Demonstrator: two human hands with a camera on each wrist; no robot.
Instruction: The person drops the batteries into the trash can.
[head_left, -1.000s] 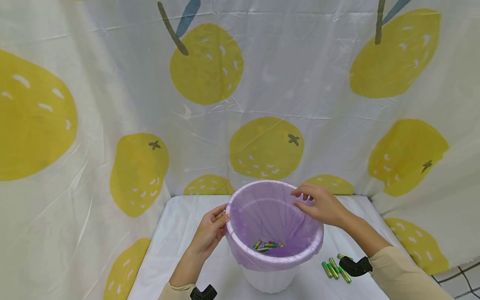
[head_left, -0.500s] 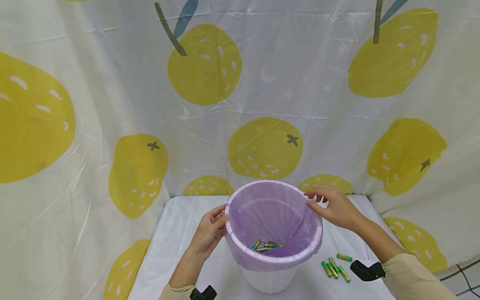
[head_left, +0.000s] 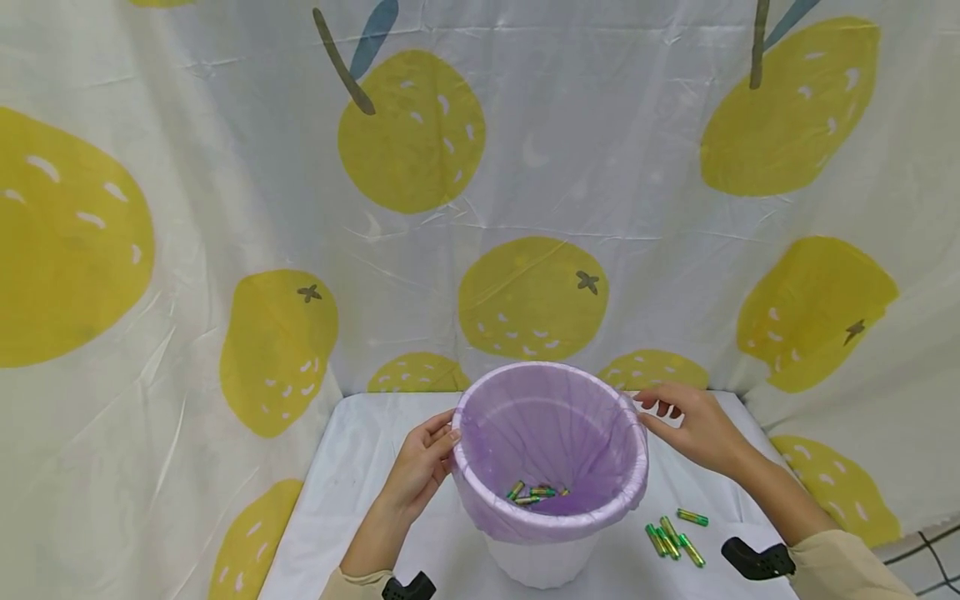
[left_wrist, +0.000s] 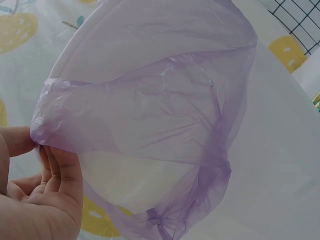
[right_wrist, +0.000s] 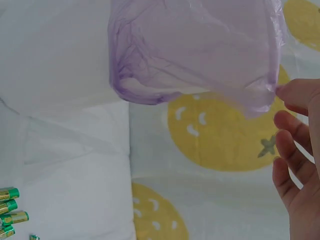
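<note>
Liner [head_left: 551,442]: thin, glossy plastic (crinkled, translucent). Bin [head_left: 542,562]: smooth, plastic-looking. Batteries [head_left: 667,542]: shiny, metallic-looking.

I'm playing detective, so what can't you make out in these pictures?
Head view: near floor of the bin, hidden by its front rim.
Head view: any writing on loose batteries, too small.
Right wrist view: some battery ends, beyond left edge.
Left wrist view: part of left hand, beyond left edge.

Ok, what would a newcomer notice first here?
First, the white bin with its lilac liner, standing on the table between the left hand and right hand. Then the yellow fruit prints on the curtain behind. Green batteries lie in the bin and on the table beside it.
</note>
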